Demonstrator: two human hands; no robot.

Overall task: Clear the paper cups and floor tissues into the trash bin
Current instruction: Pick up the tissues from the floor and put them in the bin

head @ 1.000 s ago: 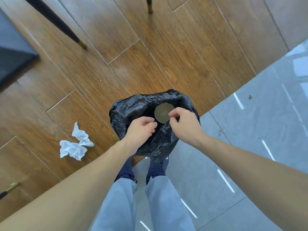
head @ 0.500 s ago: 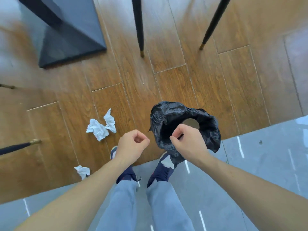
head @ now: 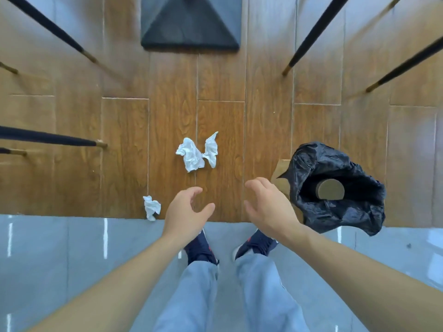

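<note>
A trash bin lined with a black bag [head: 340, 212] stands on the floor at my right, and a brown paper cup [head: 330, 191] lies inside it, bottom up. Two crumpled white tissues lie on the wood floor: a large one [head: 197, 153] straight ahead and a small one [head: 151, 207] at the floor seam to the left. My left hand [head: 185, 212] hovers open between them, fingers curled and apart. My right hand [head: 268, 207] is open too, just left of the bin, holding nothing.
Black chair legs with brass tips [head: 311, 37] slant in from the left and right. A dark pyramid-shaped table base [head: 190, 25] sits at the top centre. Wood flooring meets grey tile [head: 72, 248] under my feet, and my shoes [head: 201, 250] stand on the tile.
My right hand has let go of the bag rim and both hands have opened. The view has swung left, so the bin now sits at my right and the tissues ahead.
</note>
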